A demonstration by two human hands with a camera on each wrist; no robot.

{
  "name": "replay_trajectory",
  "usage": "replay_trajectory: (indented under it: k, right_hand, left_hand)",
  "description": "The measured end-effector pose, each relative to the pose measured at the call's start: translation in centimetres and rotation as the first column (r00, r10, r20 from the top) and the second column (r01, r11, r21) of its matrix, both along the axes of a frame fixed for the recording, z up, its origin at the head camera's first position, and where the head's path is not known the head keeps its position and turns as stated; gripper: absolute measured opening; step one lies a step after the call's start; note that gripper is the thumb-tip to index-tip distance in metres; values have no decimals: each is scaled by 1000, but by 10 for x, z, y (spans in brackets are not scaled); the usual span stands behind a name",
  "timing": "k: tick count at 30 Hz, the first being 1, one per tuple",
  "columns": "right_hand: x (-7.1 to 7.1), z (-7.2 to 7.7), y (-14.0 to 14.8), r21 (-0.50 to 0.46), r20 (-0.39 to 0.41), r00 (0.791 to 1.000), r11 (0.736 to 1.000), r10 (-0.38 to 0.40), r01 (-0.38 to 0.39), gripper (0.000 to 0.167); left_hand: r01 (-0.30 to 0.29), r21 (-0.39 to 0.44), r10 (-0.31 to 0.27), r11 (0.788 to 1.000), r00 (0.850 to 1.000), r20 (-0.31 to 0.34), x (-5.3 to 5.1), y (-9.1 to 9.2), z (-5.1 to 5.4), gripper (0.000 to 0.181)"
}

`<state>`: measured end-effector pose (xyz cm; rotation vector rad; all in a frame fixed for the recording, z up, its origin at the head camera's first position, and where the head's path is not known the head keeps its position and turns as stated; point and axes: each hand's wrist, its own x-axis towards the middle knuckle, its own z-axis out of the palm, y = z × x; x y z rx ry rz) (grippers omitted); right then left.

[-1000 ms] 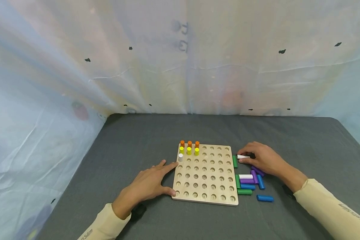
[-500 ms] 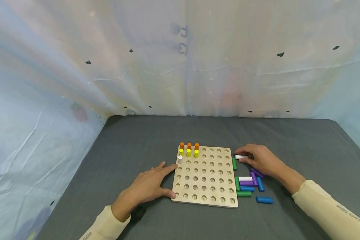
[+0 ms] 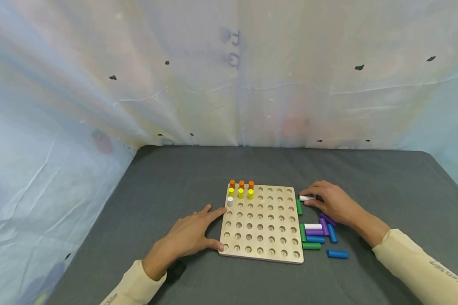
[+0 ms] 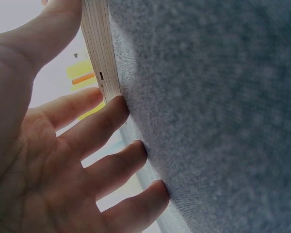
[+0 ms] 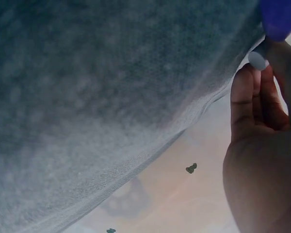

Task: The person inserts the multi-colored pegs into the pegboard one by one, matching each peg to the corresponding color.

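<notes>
A wooden pegboard [image 3: 265, 252] lies flat on the dark cloth, with three orange pegs [image 3: 241, 184], three yellow pegs [image 3: 241, 193] and one white peg [image 3: 230, 201] upright at its far left. The left hand [image 3: 187, 235] touches the board's left edge with thumb and forefinger, fingers spread; in the left wrist view its fingers [image 4: 114, 111] reach the board's edge [image 4: 101, 48] and the cloth. Just right of the board, the right hand [image 3: 333, 201] pinches a lying white peg [image 3: 306, 198] between thumb and fingers; that peg's round end [image 5: 256, 60] shows in the right wrist view.
Right of the board lie green pegs [image 3: 311, 245], purple pegs [image 3: 314, 232], blue pegs [image 3: 337, 254] and another white peg [image 3: 313, 226]. One green peg [image 3: 299, 207] is beside the board's right edge, near the right hand. A pale printed sheet [image 3: 275, 84] hangs behind the table.
The right hand has shifted slightly left with the white peg, whose end is now close to the board's right edge. The left hand has stayed at the board's left edge.
</notes>
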<state>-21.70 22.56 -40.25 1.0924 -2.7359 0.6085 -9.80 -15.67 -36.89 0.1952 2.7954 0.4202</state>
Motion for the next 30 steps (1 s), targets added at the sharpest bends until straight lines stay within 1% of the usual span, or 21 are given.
replay_trajectory:
  k: [8,16,23,26,30]
  right_hand:
    - [2,4,-4,-6,18,999,999,51,-51,22]
    - [3,3,-2,-30,11,998,998,63,-63,22]
    - [3,3,-1,-45,14,995,994,99,-98,22]
    - [3,3,0,-59,-9,997,995,73,-74,23]
    - [2,4,3,-108,-66,998,994,13,-20,26]
  left_hand:
    - [-8,-11,8,1000,1000,2,-1,-1,0,96]
    - [-4,-12,4,1000,1000,-5,0,-1,1,96]
    - [3,-15,-3,1000,1000,-11,0,-1,0,95]
    - [6,-16,-6,1000,1000,-14,0,-1,0,95]
    - [5,-20,-5,1000,1000,-16,0,-1,0,95]
